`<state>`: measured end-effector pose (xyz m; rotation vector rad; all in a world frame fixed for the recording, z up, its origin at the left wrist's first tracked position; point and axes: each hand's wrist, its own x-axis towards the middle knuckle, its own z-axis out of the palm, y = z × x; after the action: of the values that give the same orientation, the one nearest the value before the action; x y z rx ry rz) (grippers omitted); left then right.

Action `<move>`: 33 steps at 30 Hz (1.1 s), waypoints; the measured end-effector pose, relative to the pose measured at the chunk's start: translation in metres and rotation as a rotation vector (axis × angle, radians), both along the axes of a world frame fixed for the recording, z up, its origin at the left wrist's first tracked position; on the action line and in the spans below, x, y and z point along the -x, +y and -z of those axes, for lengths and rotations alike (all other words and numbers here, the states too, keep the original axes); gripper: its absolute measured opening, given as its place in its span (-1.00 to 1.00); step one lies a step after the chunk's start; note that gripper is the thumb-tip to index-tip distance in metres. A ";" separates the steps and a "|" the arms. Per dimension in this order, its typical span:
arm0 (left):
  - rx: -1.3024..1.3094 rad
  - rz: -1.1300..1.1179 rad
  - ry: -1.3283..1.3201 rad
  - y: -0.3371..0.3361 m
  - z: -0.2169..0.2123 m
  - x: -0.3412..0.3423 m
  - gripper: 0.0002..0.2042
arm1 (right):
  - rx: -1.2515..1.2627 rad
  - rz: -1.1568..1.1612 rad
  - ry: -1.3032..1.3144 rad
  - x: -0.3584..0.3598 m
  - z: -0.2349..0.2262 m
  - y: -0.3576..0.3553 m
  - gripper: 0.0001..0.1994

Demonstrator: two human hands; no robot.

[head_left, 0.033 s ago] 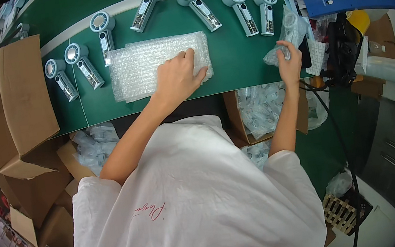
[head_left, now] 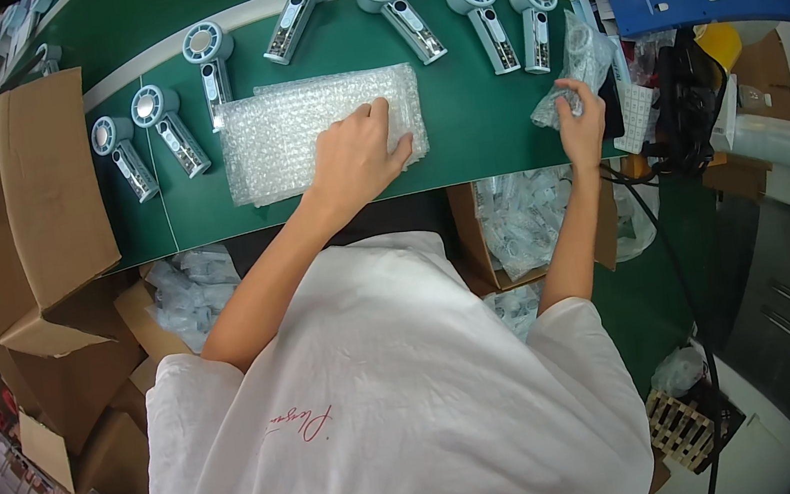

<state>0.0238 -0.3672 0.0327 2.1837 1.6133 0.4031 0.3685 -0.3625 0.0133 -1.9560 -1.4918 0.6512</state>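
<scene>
My left hand (head_left: 357,156) lies on a stack of clear bubble wrap bags (head_left: 274,143), thumb spread away from the fingers. At the right end of the green table, my right hand (head_left: 581,120) is half curled with thumb and fingers apart. Its fingertips are at the near edge of a bubble-wrapped item (head_left: 583,59); whether they touch it I cannot tell. Several light blue handheld fans with clear handles lie in an arc beyond the bags, among them a fan (head_left: 302,7) at the far middle, a fan (head_left: 168,127) on the left and a fan (head_left: 535,23) on the right.
An open cardboard box (head_left: 53,184) stands at the table's left end. Below the front edge, a carton (head_left: 605,233) holds clear plastic pieces, with more plastic bags (head_left: 194,290) on the left. A white keyboard (head_left: 636,115) and a black bag (head_left: 687,100) are at the right; a black cable (head_left: 677,278) hangs down.
</scene>
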 end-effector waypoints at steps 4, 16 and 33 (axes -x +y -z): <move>-0.087 0.000 -0.178 0.004 0.012 0.012 -0.75 | 0.002 -0.012 -0.252 0.002 0.005 0.027 -0.68; 0.464 0.079 -0.852 0.008 -0.057 0.067 -0.86 | -0.189 -0.003 -0.250 0.054 0.007 0.080 -0.43; -0.418 -0.468 -0.062 -0.028 -0.039 0.105 -0.68 | -0.284 0.080 0.757 0.119 -0.029 0.005 -0.44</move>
<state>-0.0815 -0.3949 0.0715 2.0122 2.1571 1.0121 0.2499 -0.3580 0.0427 -1.3195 -0.9588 0.9470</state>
